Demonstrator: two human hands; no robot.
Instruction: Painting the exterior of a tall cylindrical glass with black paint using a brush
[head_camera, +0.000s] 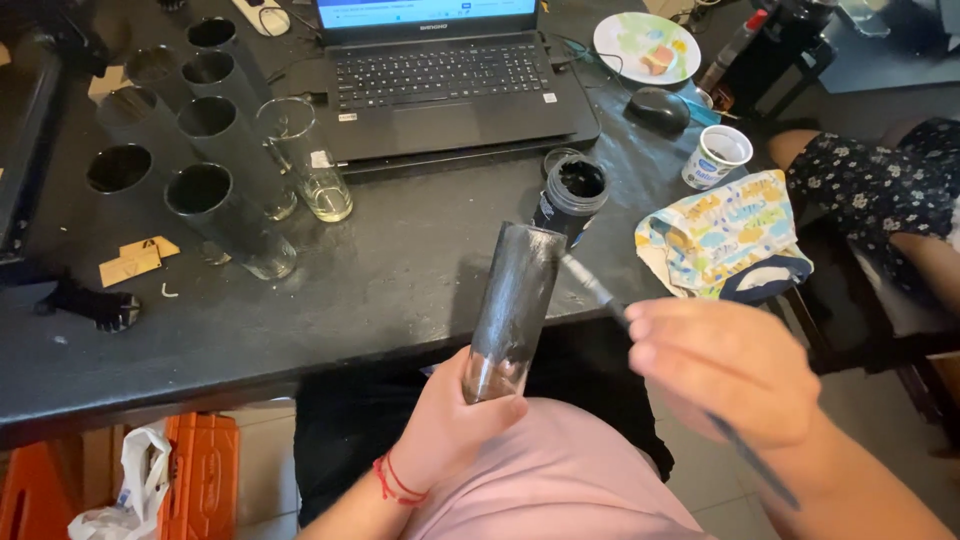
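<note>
My left hand (455, 425) grips the clear base of a tall drinking glass (515, 305), tilted away from me, its upper part coated in black paint. My right hand (725, 375) holds a thin paintbrush (595, 290) whose bristle end touches the glass's right side near the rim. An open jar of black paint (575, 195) stands on the dark table (380, 290) just behind the glass.
Several black-painted glasses (215, 205) and one clear glass (310, 165) stand at left. A laptop (440, 85) sits at the back, with a mouse (658, 108), plate (647, 47), white cup (716, 157) and patterned cloth (725, 235) at right. Another person's legs (890, 190) are at far right.
</note>
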